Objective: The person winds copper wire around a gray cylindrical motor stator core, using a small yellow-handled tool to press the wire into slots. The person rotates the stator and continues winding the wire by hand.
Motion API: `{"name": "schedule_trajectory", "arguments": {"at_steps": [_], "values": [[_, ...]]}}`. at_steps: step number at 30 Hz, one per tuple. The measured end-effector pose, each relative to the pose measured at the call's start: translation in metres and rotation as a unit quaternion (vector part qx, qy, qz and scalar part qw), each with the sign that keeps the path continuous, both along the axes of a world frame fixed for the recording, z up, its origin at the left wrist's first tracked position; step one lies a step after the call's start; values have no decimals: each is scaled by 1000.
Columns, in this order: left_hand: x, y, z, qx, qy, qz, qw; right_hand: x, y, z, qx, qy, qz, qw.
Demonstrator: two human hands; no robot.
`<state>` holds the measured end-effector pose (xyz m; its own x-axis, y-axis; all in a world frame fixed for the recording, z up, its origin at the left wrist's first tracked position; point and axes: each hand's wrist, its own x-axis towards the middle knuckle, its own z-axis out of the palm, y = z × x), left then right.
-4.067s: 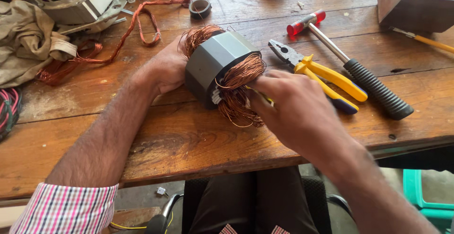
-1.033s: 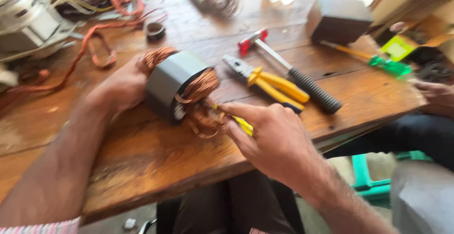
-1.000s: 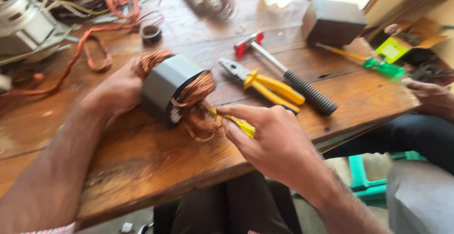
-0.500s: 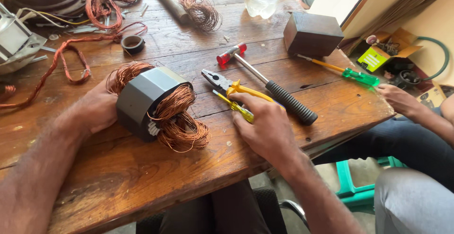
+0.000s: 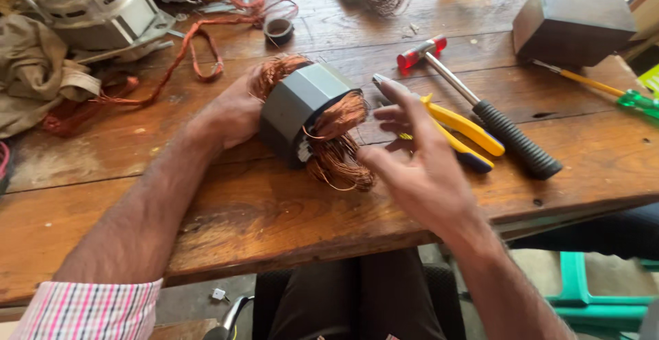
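Centrally on the wooden worktop (image 5: 206, 209) lies the grey motor stator (image 5: 302, 110) with copper wire (image 5: 340, 148) spilling from its end. The left hand (image 5: 230, 113) has its grip wrapped around the stator's far side. The right hand (image 5: 419, 168) hovers just beside the wire, grip spread and empty, with the yellow-handled pliers (image 5: 460, 130) and hammer (image 5: 487, 110) behind it.

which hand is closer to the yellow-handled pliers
Right. The right hand hovers open directly over the yellow-handled pliers; the left hand holds the grey stator on its far side.
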<state>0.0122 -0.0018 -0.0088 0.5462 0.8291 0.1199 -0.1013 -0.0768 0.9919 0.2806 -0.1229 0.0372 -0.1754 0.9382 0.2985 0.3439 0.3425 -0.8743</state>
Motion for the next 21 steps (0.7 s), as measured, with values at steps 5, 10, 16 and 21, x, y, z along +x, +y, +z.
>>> {"name": "schedule_trajectory", "arguments": {"at_steps": [5,10,16,21], "values": [[3,-2,4,-2,-40,-29,999,-23,21,0,-42,-15,44,998],[4,-3,3,8,-33,-18,999,-27,32,2,-120,-44,22,992],[3,-5,5,23,-19,-8,1000,-22,33,6,-127,-2,83,988],[3,-6,6,7,-12,-7,1000,-21,31,7,-154,-133,19,979]]}}
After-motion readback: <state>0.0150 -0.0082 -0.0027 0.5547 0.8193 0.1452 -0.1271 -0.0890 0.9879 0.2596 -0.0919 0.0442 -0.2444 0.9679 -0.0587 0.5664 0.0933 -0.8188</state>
